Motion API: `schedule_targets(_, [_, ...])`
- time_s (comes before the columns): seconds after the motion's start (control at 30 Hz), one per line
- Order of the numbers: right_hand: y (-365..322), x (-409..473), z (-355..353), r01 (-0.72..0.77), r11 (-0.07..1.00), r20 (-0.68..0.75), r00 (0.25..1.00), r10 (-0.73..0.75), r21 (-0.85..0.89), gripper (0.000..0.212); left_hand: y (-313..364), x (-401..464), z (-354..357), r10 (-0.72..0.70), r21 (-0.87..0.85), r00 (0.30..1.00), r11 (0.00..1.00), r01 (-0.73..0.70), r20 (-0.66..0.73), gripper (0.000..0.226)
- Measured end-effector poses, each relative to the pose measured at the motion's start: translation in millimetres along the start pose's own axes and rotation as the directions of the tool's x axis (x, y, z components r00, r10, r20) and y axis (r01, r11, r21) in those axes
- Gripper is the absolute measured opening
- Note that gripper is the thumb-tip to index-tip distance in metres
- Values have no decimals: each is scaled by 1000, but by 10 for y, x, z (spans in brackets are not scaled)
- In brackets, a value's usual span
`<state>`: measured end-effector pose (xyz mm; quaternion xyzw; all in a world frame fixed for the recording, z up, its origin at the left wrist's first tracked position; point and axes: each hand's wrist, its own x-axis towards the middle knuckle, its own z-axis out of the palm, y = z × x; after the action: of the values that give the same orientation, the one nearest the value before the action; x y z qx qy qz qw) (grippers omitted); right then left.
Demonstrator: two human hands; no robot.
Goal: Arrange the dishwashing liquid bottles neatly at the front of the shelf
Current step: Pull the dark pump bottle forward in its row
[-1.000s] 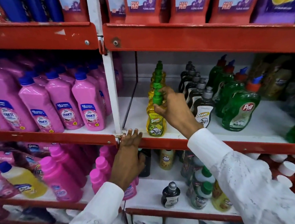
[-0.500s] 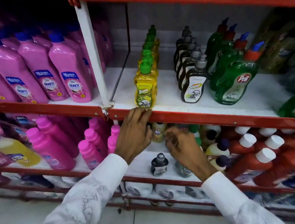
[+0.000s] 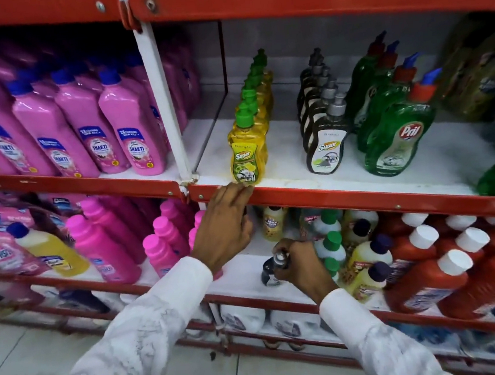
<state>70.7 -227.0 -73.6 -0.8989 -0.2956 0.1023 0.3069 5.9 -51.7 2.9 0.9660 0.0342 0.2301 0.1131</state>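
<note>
Nearest, the right hand (image 3: pixel 299 268) is closing its fingers round the grey cap of a small dark bottle (image 3: pixel 270 275) standing alone at the front of the lower shelf (image 3: pixel 242 280), probably to set it in line. Just beyond, the left hand (image 3: pixel 224 228) is resting loosely spread fingers, holding nothing, on the red shelf lip (image 3: pixel 331 196), seemingly as a brace. Farther back, the yellow bottles (image 3: pixel 249 154), dark bottles (image 3: pixel 325 147) and green bottles (image 3: pixel 395 141) are standing in rows running from the front edge backwards.

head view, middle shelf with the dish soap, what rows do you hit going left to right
pink Shakti bottles → white upright post → yellow Super bottles with green caps → dark Super bottles with grey caps → green Pril bottles with red caps
</note>
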Motion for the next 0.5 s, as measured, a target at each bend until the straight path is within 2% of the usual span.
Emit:
schedule_targets(0.13, [-411,-207,-780,53,995,-229,973,-34,79,37,52,45,-3,9,-17,999,1000,-10,-33,55])
schedule_targets(0.27, [-772,-341,-1544,125,989,-449,890,-78,76,40,287,232,73,54,-127,998,990,-59,-44,57])
schedule_targets(0.43, [-895,-227,-2106,180,982,-571,813,-117,55,38,421,279,212,59,-101,998,993,-61,-20,55])
schedule_targets(0.5, [-865,-80,-2213,167,986,-580,805,-122,24,37,420,239,268,69,-76,997,995,-70,-26,57])
